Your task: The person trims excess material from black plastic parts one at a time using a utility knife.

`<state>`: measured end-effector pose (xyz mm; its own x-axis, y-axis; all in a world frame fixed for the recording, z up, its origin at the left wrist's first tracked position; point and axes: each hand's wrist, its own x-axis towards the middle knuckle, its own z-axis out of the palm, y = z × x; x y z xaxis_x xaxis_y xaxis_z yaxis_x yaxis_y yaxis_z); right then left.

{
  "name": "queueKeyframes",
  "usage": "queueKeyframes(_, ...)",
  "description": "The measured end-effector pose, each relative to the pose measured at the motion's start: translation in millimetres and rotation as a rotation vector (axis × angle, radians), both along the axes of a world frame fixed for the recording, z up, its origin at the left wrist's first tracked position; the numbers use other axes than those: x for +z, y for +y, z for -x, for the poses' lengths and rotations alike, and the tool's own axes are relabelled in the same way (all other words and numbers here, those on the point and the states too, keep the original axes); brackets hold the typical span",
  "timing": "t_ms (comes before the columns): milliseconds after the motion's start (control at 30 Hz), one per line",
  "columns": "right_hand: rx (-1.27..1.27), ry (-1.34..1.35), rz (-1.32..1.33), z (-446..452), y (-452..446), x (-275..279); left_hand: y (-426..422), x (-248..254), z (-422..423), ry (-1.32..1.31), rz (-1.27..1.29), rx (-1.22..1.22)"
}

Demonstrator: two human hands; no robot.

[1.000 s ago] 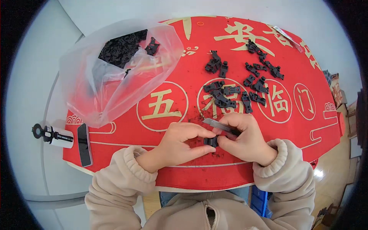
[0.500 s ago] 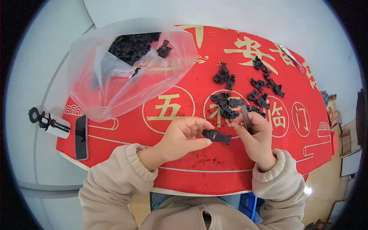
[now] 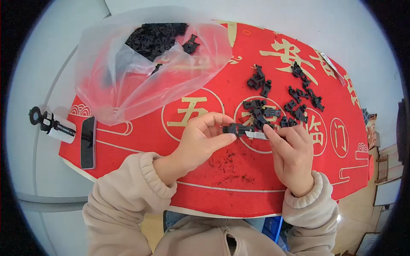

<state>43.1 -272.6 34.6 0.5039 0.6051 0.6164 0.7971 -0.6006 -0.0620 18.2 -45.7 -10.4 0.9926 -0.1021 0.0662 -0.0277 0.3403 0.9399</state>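
My left hand [image 3: 198,138] pinches a small black plastic part [image 3: 232,129] between thumb and fingers, its far end pointing right. In my right hand [image 3: 294,155], closed with the index finger stretched along it, is a knife; its flat, pale blade [image 3: 255,135] lies against the right end of the part. The knife's handle is hidden inside the hand. Just beyond the fingertips sits a loose pile of similar black plastic parts [image 3: 258,113] on the red cloth.
A clear plastic bag [image 3: 141,98] holding many black parts lies at the back left. A phone [image 3: 88,143] and a white-and-black cylindrical object [image 3: 60,130] are on the left. More black parts [image 3: 316,100] lie at the right. Dark shavings dot the red mat [image 3: 205,198].
The knife has swung from upright to nearly level, and its blade now meets the part. Both hands have moved slightly up the view, and the left hand has turned the part.
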Motion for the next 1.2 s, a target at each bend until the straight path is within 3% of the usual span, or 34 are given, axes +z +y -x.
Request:
queueKeyframes(500,-0.041,0.071,0.145,3.5,2.6,-5.1,4.9,1.9,-0.9,0.082,-0.169,-0.171)
queueKeyframes(900,-0.037,0.018,0.126,-1.1,-0.2,-7.6,9.0,10.6,-4.7,0.258,-0.12,-0.232)
queueKeyframes(1100,-0.122,0.141,0.146,-1.2,-4.3,-7.2,23.3,15.3,-11.1,0.146,-0.526,-0.239)
queueKeyframes(1200,-0.063,0.194,0.139,0.0,-3.6,-8.8,23.5,18.1,-9.0,0.157,-0.593,-0.215)
